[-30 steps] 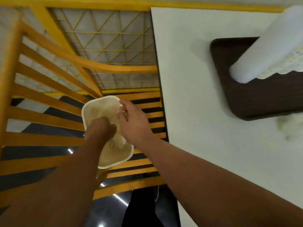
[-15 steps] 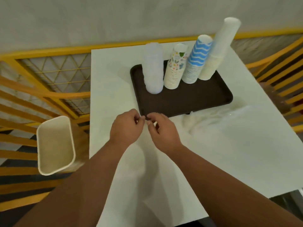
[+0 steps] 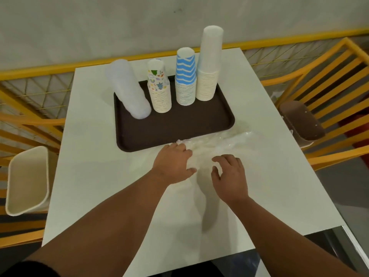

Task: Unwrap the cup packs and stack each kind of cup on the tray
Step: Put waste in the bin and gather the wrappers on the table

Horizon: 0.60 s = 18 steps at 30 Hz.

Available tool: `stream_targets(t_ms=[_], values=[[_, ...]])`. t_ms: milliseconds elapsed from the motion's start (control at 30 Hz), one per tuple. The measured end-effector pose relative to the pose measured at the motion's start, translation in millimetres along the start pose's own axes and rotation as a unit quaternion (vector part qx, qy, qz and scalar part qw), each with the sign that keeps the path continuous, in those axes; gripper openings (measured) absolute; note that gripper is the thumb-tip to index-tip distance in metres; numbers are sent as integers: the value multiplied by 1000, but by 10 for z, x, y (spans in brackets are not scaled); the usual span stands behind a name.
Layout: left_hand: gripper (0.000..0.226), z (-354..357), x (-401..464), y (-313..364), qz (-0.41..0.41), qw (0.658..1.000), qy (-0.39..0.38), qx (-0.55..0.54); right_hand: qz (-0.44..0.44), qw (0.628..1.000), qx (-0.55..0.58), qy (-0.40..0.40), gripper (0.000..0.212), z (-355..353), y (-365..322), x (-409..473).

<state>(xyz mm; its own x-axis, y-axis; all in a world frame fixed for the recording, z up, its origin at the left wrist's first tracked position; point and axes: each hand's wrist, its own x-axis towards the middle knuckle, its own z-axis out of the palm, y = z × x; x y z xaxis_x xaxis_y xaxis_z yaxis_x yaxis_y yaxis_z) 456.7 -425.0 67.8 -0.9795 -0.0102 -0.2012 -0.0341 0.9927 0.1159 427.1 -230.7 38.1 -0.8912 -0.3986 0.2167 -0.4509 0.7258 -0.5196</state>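
A dark brown tray (image 3: pixel 175 128) sits on the white table (image 3: pixel 99 156). On it stand upside-down stacks: clear plastic cups (image 3: pixel 127 86), cups with small coloured prints (image 3: pixel 159 86), blue wavy-striped cups (image 3: pixel 185 76) and plain white cups (image 3: pixel 209 64). Crumpled clear plastic wrap (image 3: pixel 217 142) lies on the table just in front of the tray's near right corner. My left hand (image 3: pixel 173 162) rests palm-down on the wrap's near end, fingers spread over it. My right hand (image 3: pixel 229 176) hovers beside it with fingers apart and curled, holding nothing.
A cream waste bin (image 3: pixel 28 180) stands on the floor left of the table. Yellow slatted chairs flank both sides; a brown bin-like object (image 3: pixel 301 122) sits by the table's right edge. A grey wall runs behind the table.
My view swung from the bin to the table. Both hands left the bin, met fingertip to fingertip near the tray's front edge, then shifted right onto the plastic wrap and spread open.
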Motion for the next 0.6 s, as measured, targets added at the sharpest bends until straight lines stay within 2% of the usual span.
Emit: stream_targets(t_ms=[67,133,267,333,400,600], values=[[48,74,9,94,-8,998,-21,53,-6,1000,10,-5,30,-47,90,-31],[35,129,-12,154,-16,998,-8,67,-11,1000,13,-10,31,-83,167,-69],[7,198,-129,157,33,995,75,60,-13,1000,-11,4,37,-149,240,-137],[9,232,-200,114,81,985,132,72,-28,998,-46,17,46,-186,222,-163],[7,230,-297,95,126,975,157,89,-53,995,-89,16,54,-220,181,-177],[15,338,-678,-28,236,952,154,116,-124,975,-177,-58,66,-159,94,-286]])
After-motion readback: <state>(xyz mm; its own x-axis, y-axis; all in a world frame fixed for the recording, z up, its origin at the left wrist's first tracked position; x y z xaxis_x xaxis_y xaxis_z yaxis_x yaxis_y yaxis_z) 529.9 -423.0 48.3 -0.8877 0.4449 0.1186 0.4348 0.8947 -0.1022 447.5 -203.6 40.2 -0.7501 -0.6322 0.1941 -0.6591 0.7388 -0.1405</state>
